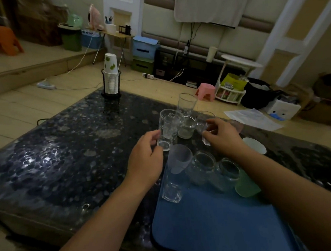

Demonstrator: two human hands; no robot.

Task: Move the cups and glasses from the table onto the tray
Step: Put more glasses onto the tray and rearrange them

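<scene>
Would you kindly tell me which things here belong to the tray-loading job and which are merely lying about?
Job: blue tray; printed glass in left hand; small glass at right hand; tall glass; white cup.
Lying about: paper-cup stack; pink stool; papers.

On a dark speckled table (pixel 66 153), the left hand (pixel 146 161) grips a clear glass (pixel 167 130) near its base, while the right hand (pixel 223 134) closes its fingers on a small glass (pixel 204 123). A blue tray (pixel 214 228) at the near edge carries a frosted cup (pixel 179 159), two jars (pixel 203 167) and a green cup (pixel 246 186). A paper cup stack (pixel 110 78) stands far back.
</scene>
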